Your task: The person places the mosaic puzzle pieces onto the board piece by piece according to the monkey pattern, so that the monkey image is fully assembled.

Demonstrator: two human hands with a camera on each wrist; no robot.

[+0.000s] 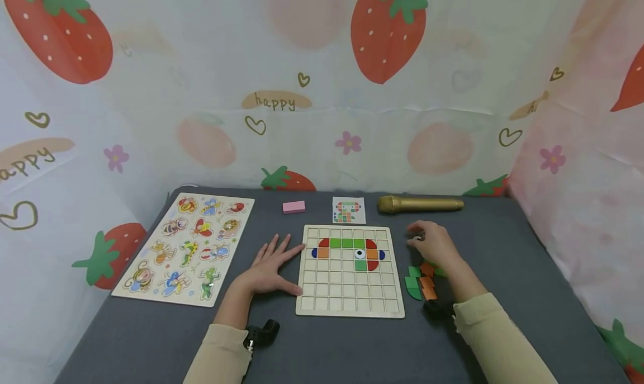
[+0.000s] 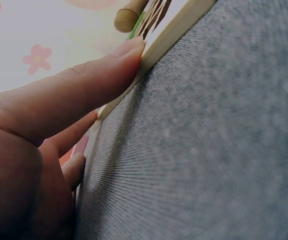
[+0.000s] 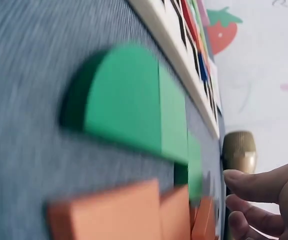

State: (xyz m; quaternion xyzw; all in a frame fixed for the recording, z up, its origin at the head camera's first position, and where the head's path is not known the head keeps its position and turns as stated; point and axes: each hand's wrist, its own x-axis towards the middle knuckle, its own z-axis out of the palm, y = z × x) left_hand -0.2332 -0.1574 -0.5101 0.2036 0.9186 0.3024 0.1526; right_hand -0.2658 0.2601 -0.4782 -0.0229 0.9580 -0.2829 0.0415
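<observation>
The wooden grid board lies flat, with red, green, orange and blue pieces and one round-eye tile in its upper rows. My left hand is spread at the board's left side; its thumb and index finger touch the edge. Beyond the board's right edge, my right hand pinches a small whitish piece between thumb and fingers, mostly hidden by them. Below that hand lie loose green pieces and orange pieces, partly covered by the wrist in the head view.
A small pattern card lies behind the board, between a pink block and a gold microphone. A cartoon insect and animal puzzle board occupies the left side of the grey cloth table. Strawberry-print curtains stand behind.
</observation>
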